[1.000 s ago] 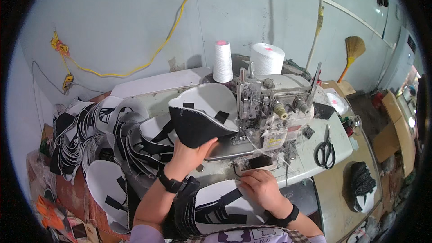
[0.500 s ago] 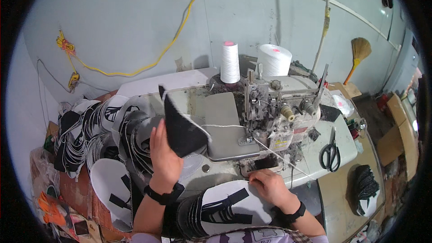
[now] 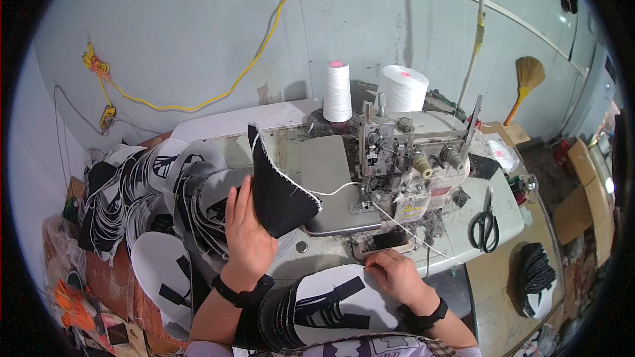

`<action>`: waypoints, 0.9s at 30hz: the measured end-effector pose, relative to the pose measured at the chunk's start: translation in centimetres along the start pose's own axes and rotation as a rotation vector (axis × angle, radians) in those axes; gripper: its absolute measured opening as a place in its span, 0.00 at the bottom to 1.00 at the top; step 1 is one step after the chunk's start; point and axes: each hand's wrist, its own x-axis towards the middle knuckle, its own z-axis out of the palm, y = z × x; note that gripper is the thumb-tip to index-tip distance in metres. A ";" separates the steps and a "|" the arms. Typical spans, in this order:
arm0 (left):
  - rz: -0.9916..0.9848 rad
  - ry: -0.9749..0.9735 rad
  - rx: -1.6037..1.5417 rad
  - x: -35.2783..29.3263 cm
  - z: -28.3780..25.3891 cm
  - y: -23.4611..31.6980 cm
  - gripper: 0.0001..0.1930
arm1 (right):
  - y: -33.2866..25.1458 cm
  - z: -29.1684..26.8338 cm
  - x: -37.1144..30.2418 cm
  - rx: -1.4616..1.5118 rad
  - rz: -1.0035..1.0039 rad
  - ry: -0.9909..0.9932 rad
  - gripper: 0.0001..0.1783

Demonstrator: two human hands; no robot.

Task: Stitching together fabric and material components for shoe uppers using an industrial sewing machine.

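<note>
Left of the sewing machine point(image 3: 410, 172), my left hand point(image 3: 248, 241) holds up a black fabric shoe upper piece point(image 3: 281, 192) with a white stitched edge. A white thread runs from its corner to the machine's presser foot area. My right hand point(image 3: 397, 277) is low in front of the machine, its fingers curled closed on the edge of the top white shoe upper piece point(image 3: 383, 311). That piece has black strips and lies on a stack near my body. Some right fingertips are hidden.
Piles of stitched upper pieces point(image 3: 165, 185) cover the left side. Two white thread cones point(image 3: 338, 92) stand behind the machine. Black scissors point(image 3: 486, 228) lie on its right. A bundle of dark pieces point(image 3: 539, 277) sits at the far right. A yellow cord point(image 3: 245, 73) hangs on the wall.
My left hand has moved slightly right with the black piece, which now stands more upright. The thread between it and the machine hangs in a looser curve. My right hand has hardly moved.
</note>
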 end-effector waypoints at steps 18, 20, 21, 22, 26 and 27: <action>-0.115 -0.049 -0.916 -2.5 2.6 1.7 0.18 | -0.1 -3.8 4.3 0.823 0.330 0.355 0.04; -0.283 -0.012 -1.110 -1.7 2.1 3.1 0.28 | -0.7 -2.8 4.8 0.976 0.363 0.278 0.05; -0.114 0.042 -0.975 -1.1 1.7 3.5 0.34 | -0.8 -2.7 4.6 1.051 0.460 0.180 0.06; -0.120 0.013 -1.131 -0.4 1.5 4.0 0.32 | -0.9 -2.5 4.3 1.043 0.447 0.187 0.06; -0.586 -0.205 -1.666 2.3 1.8 5.3 0.19 | -1.3 -0.6 3.8 1.138 0.427 0.203 0.10; -0.690 -0.142 -1.777 3.1 2.5 5.0 0.20 | -1.5 0.1 3.8 0.960 0.358 0.294 0.11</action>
